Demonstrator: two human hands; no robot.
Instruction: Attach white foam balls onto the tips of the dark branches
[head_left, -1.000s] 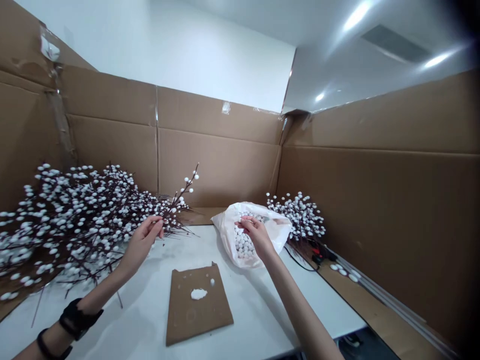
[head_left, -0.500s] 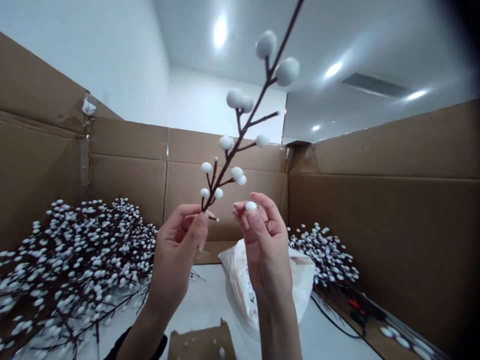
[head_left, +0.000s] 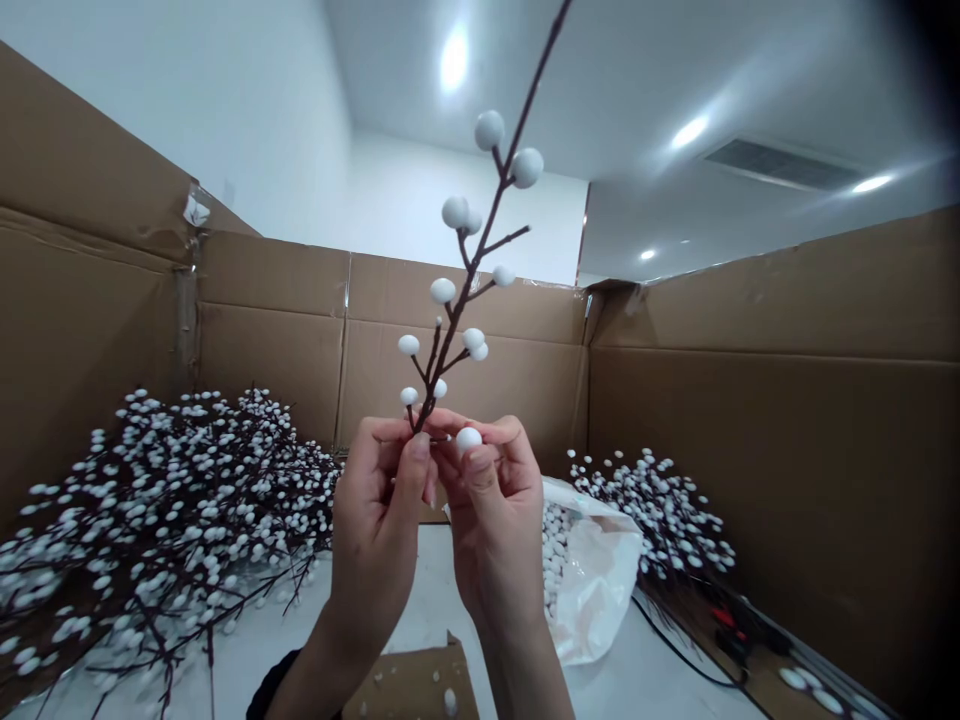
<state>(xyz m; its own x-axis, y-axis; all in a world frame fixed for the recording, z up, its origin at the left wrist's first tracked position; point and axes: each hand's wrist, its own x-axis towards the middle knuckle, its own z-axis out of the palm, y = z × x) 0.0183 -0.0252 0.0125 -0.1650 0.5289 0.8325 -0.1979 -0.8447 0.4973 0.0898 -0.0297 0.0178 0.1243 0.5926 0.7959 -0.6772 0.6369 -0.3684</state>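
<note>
Right hand (head_left: 499, 520) closer to left hand (head_left: 375, 515) than before, white ball (head_left: 469, 440) and branch (head_left: 472, 267) in respective pinches.

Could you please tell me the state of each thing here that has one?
Brown branched twig: held slanting in left hand, one upper shoot bare.
Small white ball: pinched in right hand.
White plastic bag: open, white balls showing.
Flat brown cardboard piece: lying on white table.
Bright white ceiling lights: lit.
</note>
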